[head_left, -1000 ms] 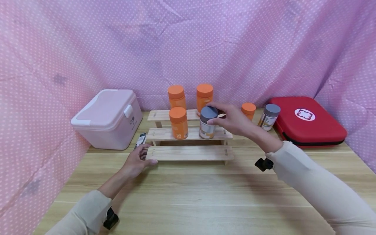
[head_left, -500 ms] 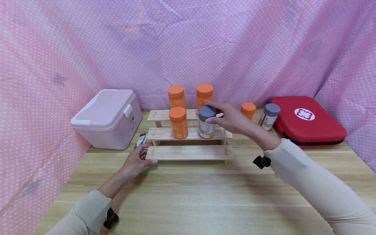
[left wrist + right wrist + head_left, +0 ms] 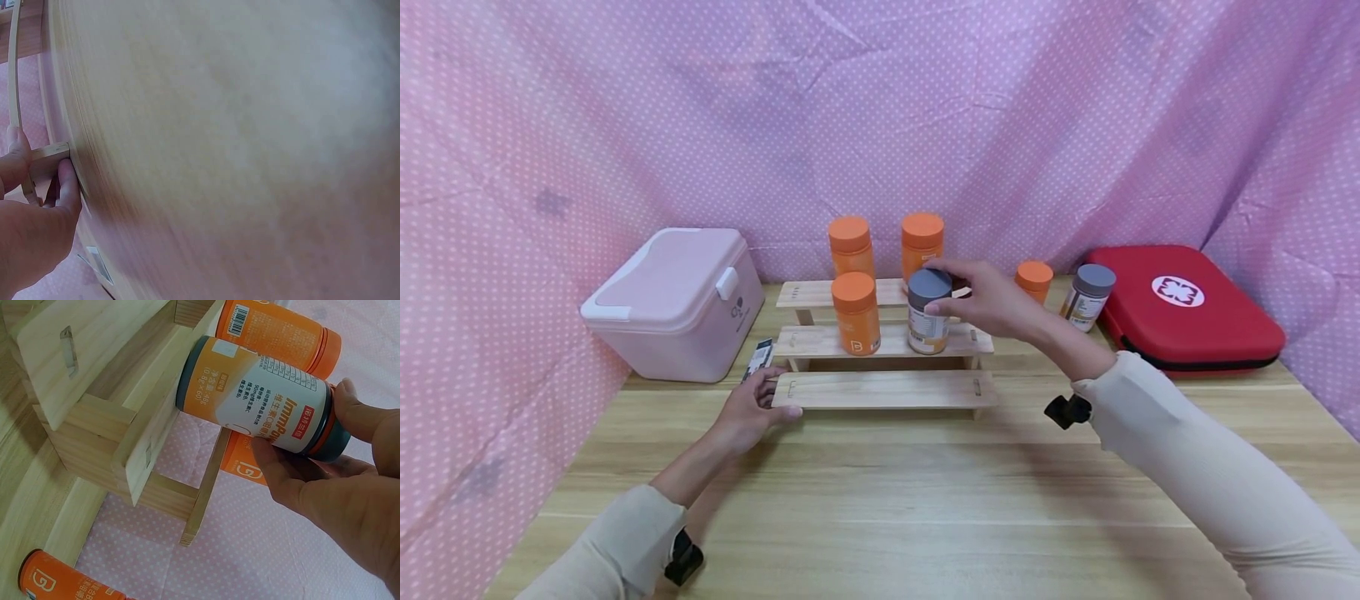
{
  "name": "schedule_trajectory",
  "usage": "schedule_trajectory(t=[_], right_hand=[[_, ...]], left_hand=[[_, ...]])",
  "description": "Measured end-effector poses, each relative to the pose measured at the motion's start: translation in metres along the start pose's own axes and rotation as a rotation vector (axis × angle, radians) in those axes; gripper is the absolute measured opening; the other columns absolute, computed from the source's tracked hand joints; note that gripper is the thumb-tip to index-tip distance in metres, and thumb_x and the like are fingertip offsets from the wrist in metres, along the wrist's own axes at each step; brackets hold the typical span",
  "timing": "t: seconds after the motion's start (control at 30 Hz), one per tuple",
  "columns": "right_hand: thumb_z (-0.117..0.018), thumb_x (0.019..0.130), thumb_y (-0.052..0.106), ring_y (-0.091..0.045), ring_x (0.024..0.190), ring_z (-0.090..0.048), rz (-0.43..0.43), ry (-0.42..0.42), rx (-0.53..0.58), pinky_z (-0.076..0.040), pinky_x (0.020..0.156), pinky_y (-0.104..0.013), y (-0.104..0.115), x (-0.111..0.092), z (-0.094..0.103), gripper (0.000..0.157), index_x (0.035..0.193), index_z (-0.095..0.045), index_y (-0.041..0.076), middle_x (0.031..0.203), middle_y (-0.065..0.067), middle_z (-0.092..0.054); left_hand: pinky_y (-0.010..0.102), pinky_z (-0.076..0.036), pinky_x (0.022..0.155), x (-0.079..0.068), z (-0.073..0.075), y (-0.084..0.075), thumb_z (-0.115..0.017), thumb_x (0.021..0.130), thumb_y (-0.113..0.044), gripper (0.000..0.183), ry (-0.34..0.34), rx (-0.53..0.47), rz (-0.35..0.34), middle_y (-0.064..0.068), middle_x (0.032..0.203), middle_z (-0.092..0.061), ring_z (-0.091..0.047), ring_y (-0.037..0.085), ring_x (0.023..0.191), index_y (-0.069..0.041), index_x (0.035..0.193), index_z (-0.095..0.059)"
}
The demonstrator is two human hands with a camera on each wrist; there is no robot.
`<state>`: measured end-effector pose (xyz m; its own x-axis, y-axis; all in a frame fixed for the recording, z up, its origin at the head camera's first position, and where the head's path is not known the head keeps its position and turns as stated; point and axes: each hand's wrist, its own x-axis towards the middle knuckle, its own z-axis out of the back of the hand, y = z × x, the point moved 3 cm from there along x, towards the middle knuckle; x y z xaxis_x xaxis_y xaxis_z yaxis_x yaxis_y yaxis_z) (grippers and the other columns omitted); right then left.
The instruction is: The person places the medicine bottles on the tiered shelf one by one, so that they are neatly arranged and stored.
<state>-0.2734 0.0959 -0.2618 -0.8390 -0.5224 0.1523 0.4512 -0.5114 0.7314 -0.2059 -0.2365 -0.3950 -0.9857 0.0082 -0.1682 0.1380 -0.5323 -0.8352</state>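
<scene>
My right hand pinches the grey lid of a white-and-yellow supplement bottle between thumb and fingers. The bottle stands upright on the middle step of a three-step wooden rack, its base on the board in the right wrist view. Left of it on the same step is an orange bottle. Two more orange-lidded bottles, one with its orange lid just behind the grey one, stand on the top step. My left hand grips the left end of the bottom step, thumb at the front edge and fingers around the end support.
On the right stand another orange-lidded bottle, partly behind my right wrist, and a second grey-lidded bottle beside a red first-aid case. A pale pink lidded box sits at the left. A small flat packet lies behind my left hand.
My right hand has shifted the grey-lidded bottle slightly left along the middle step, then held still over the last half second. The left hand keeps its hold on the rack.
</scene>
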Motion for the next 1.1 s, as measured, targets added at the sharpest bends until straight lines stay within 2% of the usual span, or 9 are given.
schedule_trajectory(t=[0.37, 0.6, 0.73, 0.9, 1.1], right_hand=[[-0.076, 0.084, 0.016, -0.027, 0.108, -0.06, 0.023, -0.035, 0.031, -0.052, 0.089, -0.042, -0.005, -0.005, 0.005, 0.057, 0.136, -0.053, 0.008, 0.122, -0.012, -0.062], [-0.073, 0.087, 0.016, -0.027, 0.111, -0.06, -0.005, -0.121, 0.038, -0.048, 0.095, -0.044, -0.014, -0.024, 0.021, 0.051, 0.133, -0.055, 0.004, 0.121, -0.015, -0.063], [-0.072, 0.088, 0.019, -0.024, 0.108, -0.061, -0.029, -0.17, 0.013, -0.052, 0.09, -0.032, -0.021, -0.044, 0.032, 0.046, 0.13, -0.058, 0.006, 0.12, -0.014, -0.064], [-0.071, 0.089, 0.022, -0.024, 0.104, -0.061, -0.066, -0.17, -0.005, -0.052, 0.078, -0.015, -0.031, -0.071, 0.046, 0.045, 0.129, -0.058, 0.006, 0.118, -0.013, -0.062], [-0.073, 0.087, 0.023, -0.013, 0.101, -0.06, -0.135, -0.224, -0.075, -0.047, 0.081, -0.011, -0.046, -0.092, 0.061, 0.043, 0.126, -0.061, 0.01, 0.116, -0.008, -0.064]], left_hand=[[0.046, -0.042, 0.103, 0.001, -0.003, 0.0, -0.075, 0.083, -0.01, 0.065, 0.0, -0.002, 0.001, 0.022, 0.132, -0.055, -0.052, 0.033, 0.12, -0.001, 0.137, -0.04], [0.047, -0.041, 0.104, 0.0, -0.003, 0.0, -0.076, 0.083, -0.013, 0.068, -0.002, -0.004, 0.009, 0.022, 0.133, -0.053, -0.051, 0.034, 0.122, -0.002, 0.139, -0.039], [0.048, -0.041, 0.104, 0.0, -0.001, 0.0, -0.076, 0.083, -0.015, 0.069, -0.003, 0.006, 0.007, 0.022, 0.134, -0.053, -0.051, 0.035, 0.122, -0.001, 0.139, -0.039], [0.045, -0.043, 0.101, 0.0, -0.001, 0.0, -0.076, 0.083, -0.013, 0.067, 0.003, -0.006, -0.012, 0.022, 0.131, -0.055, -0.053, 0.033, 0.12, -0.001, 0.138, -0.04], [0.04, -0.046, 0.098, -0.001, -0.001, -0.002, -0.075, 0.083, -0.011, 0.064, 0.006, -0.036, -0.022, 0.02, 0.129, -0.057, -0.054, 0.031, 0.117, -0.001, 0.136, -0.041]])
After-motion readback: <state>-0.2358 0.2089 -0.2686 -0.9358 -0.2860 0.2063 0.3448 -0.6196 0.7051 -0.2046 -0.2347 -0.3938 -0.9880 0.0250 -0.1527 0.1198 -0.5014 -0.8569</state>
